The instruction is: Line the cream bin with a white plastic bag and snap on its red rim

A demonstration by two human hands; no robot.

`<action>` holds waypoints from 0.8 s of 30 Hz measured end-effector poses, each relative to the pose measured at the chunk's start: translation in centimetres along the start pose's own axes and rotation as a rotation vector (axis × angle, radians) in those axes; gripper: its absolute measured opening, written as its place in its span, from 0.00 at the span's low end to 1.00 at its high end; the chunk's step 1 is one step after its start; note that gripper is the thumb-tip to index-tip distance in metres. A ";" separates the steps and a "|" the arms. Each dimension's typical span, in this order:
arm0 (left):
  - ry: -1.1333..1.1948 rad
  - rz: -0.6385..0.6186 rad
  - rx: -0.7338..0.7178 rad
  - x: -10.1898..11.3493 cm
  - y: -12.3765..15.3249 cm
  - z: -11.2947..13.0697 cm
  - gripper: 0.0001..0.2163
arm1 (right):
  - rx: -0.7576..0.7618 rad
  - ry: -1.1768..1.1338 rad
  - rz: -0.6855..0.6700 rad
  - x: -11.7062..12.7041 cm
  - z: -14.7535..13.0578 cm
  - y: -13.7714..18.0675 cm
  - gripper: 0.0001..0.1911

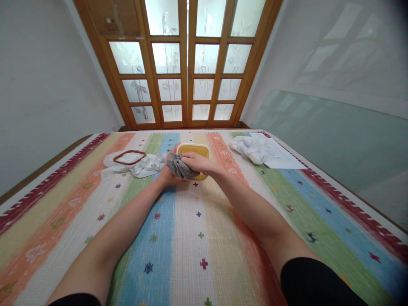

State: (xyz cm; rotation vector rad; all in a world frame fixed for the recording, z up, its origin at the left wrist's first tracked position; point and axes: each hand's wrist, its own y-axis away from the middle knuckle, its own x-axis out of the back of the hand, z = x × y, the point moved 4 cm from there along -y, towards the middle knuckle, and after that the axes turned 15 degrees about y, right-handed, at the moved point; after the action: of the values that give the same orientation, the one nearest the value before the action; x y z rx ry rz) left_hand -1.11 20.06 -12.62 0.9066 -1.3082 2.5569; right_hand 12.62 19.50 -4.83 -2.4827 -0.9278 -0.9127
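Black sleeves (315, 278) lie nearest, arms reaching over the striped surface (188, 238). The right hand (196, 162) has its grip closed on a bunched grey cloth (181, 168), over the yellow box's (204, 149) near-left rim. The left hand (168, 175) is against the box's left side, partly hidden; how its grip stands cannot be told.

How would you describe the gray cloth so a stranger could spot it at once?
On the striped tablecloth, toward the far edge, find the yellow tub. The gray cloth is bunched in the right hand, over the tub's near left side. It is dark gray, whereas the left heap and right heap are white.
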 end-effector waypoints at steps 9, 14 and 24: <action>-0.056 -0.062 -0.115 0.3 -0.3 0.6 0.53 | -0.014 -0.315 -0.099 0.3 1.4 0.2 0.11; -0.050 -0.077 -0.161 0.7 -0.2 0.9 0.52 | 0.039 -0.236 -0.015 2.0 0.4 0.5 0.12; -0.118 0.152 -0.070 2.1 -0.3 0.4 0.57 | 0.095 0.777 0.203 2.0 -4.2 2.6 0.12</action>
State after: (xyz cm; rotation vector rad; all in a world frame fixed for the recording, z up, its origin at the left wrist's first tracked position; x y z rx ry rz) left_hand -2.53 19.61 -11.09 0.9946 -1.5456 2.5842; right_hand 13.66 16.38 -0.67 -1.8284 -0.4268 -1.5369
